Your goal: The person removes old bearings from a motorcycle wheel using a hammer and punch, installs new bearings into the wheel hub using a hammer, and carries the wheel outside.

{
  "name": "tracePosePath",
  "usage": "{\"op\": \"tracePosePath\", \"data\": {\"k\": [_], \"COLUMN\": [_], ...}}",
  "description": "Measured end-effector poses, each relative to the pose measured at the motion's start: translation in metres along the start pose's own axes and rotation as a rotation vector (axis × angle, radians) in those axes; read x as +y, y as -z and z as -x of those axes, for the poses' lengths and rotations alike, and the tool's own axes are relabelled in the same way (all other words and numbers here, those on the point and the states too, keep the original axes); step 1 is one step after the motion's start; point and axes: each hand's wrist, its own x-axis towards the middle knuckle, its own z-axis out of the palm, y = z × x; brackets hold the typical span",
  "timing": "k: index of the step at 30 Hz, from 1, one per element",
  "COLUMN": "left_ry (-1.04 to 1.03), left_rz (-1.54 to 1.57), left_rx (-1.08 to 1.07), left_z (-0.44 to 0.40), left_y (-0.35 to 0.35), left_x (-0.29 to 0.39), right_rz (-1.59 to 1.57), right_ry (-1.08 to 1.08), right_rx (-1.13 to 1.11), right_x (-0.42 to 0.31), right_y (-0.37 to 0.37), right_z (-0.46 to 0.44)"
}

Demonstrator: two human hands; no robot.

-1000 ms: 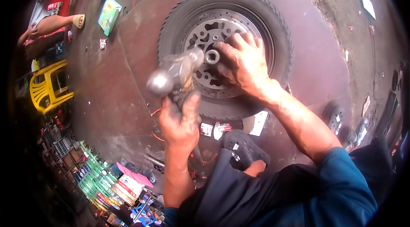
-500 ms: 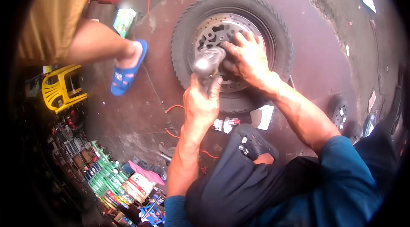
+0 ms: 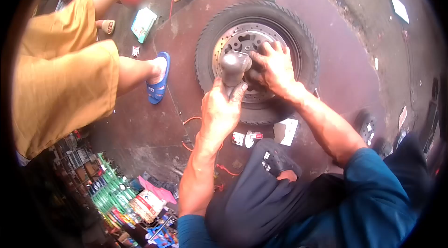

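Observation:
A grey metal air impact wrench (image 3: 234,67) is gripped by my left hand (image 3: 220,108), its rounded body above the wheel and its nose pointing right. My right hand (image 3: 275,68) is closed at the wrench's nose end, with fingers curled; what they hold is hidden beneath the hand. Under both hands, a motorcycle wheel lies flat on the floor, with its black tyre (image 3: 209,28) and drilled brake disc (image 3: 224,38) facing up.
Left of the wheel stands a person in ochre shorts (image 3: 70,89) and a blue sandal (image 3: 158,82). Small boxes (image 3: 253,137) and a white torn card (image 3: 286,131) lie near my shoe. An orange hose (image 3: 228,170) crosses the floor. Tools and bottles (image 3: 112,192) crowd the lower left.
The person in ochre shorts has shifted, showing more of both legs and an arm; the yellow chair is now covered. The wrench has turned slightly in my left hand. My right hand stays by its nose.

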Motion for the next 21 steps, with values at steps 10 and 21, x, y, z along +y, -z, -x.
{"op": "tracePosePath", "data": {"k": [10, 21], "left_ry": [-0.387, 0.018], "left_rz": [-0.114, -0.097], "left_rx": [0.328, 0.080], "left_z": [0.000, 0.000], "left_y": [-0.009, -0.013], "left_x": [-0.030, -0.024], "right_rz": [-0.059, -0.018], "right_ry": [-0.003, 0.014], "right_rx": [-0.031, 0.019], "right_x": [-0.004, -0.004], "right_y": [-0.001, -0.002], "right_z": [-0.002, 0.000]}}
